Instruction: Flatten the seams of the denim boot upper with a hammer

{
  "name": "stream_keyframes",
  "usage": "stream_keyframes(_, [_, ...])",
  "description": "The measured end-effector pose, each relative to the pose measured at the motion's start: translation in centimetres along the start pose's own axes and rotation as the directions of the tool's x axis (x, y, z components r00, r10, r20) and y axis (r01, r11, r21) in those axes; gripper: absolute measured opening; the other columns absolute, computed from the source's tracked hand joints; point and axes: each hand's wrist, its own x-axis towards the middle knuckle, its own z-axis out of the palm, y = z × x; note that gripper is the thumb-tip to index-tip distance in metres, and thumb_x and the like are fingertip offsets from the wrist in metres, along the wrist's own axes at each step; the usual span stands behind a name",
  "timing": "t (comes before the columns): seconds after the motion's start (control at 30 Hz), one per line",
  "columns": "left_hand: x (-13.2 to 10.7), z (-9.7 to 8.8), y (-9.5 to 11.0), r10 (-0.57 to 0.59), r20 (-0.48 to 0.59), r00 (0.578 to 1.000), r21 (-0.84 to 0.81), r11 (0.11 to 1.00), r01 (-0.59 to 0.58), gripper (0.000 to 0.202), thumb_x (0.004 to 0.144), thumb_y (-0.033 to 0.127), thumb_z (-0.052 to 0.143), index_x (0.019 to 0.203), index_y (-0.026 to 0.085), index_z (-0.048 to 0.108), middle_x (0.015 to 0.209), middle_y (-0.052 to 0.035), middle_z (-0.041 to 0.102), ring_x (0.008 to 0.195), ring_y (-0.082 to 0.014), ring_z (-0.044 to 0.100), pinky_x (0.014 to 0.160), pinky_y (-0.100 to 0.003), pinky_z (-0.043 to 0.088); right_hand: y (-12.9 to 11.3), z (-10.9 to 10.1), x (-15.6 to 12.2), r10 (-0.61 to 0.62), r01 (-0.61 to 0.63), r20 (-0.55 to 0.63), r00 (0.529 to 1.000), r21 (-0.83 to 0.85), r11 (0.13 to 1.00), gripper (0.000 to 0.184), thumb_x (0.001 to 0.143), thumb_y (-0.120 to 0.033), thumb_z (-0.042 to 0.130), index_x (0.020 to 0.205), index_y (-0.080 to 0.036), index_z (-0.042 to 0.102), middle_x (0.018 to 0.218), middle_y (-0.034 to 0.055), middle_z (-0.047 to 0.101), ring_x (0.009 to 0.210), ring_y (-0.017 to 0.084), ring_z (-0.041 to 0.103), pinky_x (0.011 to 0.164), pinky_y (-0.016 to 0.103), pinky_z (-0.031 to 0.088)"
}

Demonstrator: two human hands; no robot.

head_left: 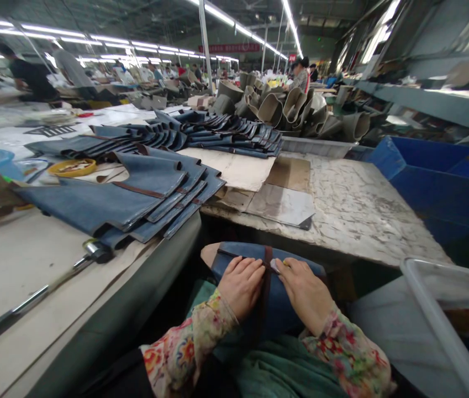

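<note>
My lap hides most of the blue denim piece (pixel 273 301) I am working on: only its upper end shows, a pale rounded edge at the left and a dark brown strip (pixel 266 276) running down its middle, the rest lost under my hands and flowered sleeves. A small pale object (pixel 276 266) sits at my right fingertips; it is too small to make out, and I cannot tell whether I am pinching it. My left hand (pixel 240 286) lies flat and spread on the denim just left of the strip, holding nothing. My right hand (pixel 304 293) rests palm down just right of it, fingers loosely together and pointing at the strip. The piece lies on my knees, below the edge of the worn worktable (pixel 354 210). Stacked denim panels (pixel 135 193) fill the table to my left, a metal-handled tool (pixel 52 282) beside them. A blue bin (pixel 437 177) is cut off at right.
</note>
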Motion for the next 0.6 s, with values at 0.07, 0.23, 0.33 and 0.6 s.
stream_keyframes(0.07, [-0.4,0.0,-0.4,-0.023,-0.047,0.999,0.024,0.999,0.024,0.027,0.086,0.020,0.042,0.110,0.022,0.054,0.116,0.0006,0.059,0.108,-0.0161,0.049,0.101,-0.035,0.026,0.8,-0.1,-0.4,-0.032,0.034,-0.045,0.998,0.062,0.997,0.030,0.086,-0.015,0.043,0.114,-0.014,0.054,0.104,0.0112,0.054,0.096,0.025,0.048,0.084,0.041,0.046])
stream_keyframes(0.23, [-1.0,-0.1,-0.8,-0.054,-0.069,0.996,0.066,0.996,0.058,0.028,0.086,0.019,0.043,0.111,0.022,0.055,0.114,0.0003,0.060,0.108,-0.0159,0.049,0.100,-0.035,0.027,1.1,-1.6,-0.2,-0.117,0.138,-0.109,0.987,0.219,0.966,0.027,0.087,-0.018,0.041,0.107,-0.019,0.059,0.106,0.0076,0.056,0.098,0.022,0.049,0.087,0.040,0.043])
stream_keyframes(0.33, [-1.1,-0.1,-0.8,-0.053,-0.063,0.997,0.072,0.996,0.057,0.029,0.086,0.020,0.042,0.112,0.022,0.054,0.115,0.0004,0.060,0.109,-0.0154,0.048,0.100,-0.034,0.027,0.2,-2.2,0.6,-0.155,0.184,-0.133,0.979,0.240,0.953,0.028,0.089,-0.019,0.040,0.111,-0.019,0.057,0.109,0.0076,0.055,0.099,0.022,0.048,0.088,0.040,0.043])
stream_keyframes(0.6, [-1.6,-0.6,-1.9,-0.063,-0.040,0.997,0.074,0.995,0.066,0.032,0.086,0.020,0.040,0.116,0.022,0.052,0.115,-0.0005,0.059,0.109,-0.0155,0.048,0.100,-0.033,0.026,-1.7,-0.1,2.7,-0.216,0.232,-0.089,0.972,0.263,0.937,0.025,0.087,-0.014,0.042,0.105,-0.017,0.059,0.102,0.0076,0.057,0.095,0.021,0.049,0.086,0.038,0.045])
